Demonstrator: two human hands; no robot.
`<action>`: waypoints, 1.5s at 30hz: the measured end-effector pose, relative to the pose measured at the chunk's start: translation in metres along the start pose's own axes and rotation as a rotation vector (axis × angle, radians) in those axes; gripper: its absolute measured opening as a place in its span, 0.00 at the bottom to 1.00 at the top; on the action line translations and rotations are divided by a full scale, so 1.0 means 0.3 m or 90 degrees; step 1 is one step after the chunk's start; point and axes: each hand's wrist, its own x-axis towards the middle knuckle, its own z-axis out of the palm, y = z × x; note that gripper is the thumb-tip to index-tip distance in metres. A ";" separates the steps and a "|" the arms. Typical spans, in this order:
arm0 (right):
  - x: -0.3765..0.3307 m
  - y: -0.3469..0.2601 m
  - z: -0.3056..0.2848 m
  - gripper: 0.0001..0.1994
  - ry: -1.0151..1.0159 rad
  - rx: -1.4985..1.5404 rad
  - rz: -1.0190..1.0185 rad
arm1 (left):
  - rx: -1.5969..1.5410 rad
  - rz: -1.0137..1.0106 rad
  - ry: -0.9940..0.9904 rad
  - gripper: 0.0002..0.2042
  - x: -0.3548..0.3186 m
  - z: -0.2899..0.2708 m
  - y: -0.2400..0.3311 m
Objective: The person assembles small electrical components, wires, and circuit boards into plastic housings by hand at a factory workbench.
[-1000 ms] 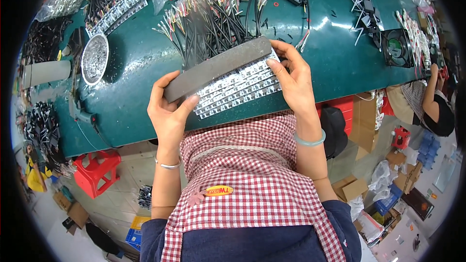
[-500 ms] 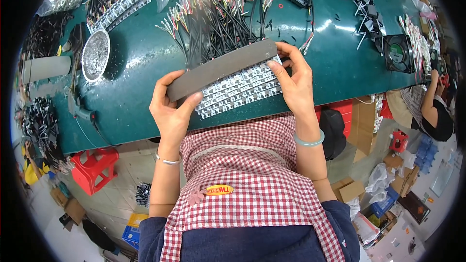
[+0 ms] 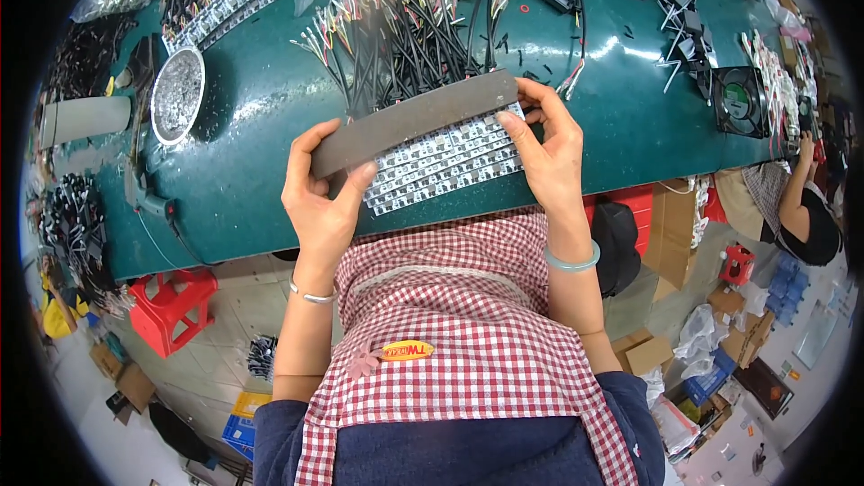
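Between my hands lies a long dark grey bar (image 3: 416, 122), tilted up toward the right. My left hand (image 3: 322, 178) grips its left end with the thumb on the near side and fingers on the far side. At the right end my right hand (image 3: 546, 139) closes round it, thumb in front. Just under and in front of the bar sit several rows of small white-and-black circuit boards (image 3: 445, 162); the bar covers their far part. Behind it, a dense bunch of black cables (image 3: 405, 45) with red, yellow and white wire tips stands up.
On the green table (image 3: 243, 198) a white bowl (image 3: 178, 97) of small clear bits stands at left, near a teal hand tool (image 3: 157, 207). Another cabled board row (image 3: 225, 7) is behind it. Black plastic pieces (image 3: 684, 22) and a square fan (image 3: 740, 101) lie right. A co-worker's arm (image 3: 796, 184) shows far right.
The bar and my left hand have shifted very slightly. Both hands keep the same hold at the bar's ends.
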 end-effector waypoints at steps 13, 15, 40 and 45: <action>0.012 0.003 -0.061 0.29 -0.113 -0.002 -0.041 | 0.018 0.012 -0.122 0.38 -0.003 -0.037 0.012; 0.021 -0.001 -0.060 0.28 -0.110 0.014 -0.024 | 0.020 0.015 -0.117 0.37 -0.007 -0.036 0.014; 0.016 -0.031 -0.093 0.32 -0.163 -0.007 0.017 | -0.076 -0.004 -0.147 0.44 -0.012 -0.037 0.021; 0.011 -0.038 -0.096 0.31 -0.157 -0.033 0.005 | -0.057 -0.007 -0.144 0.43 -0.014 -0.042 0.018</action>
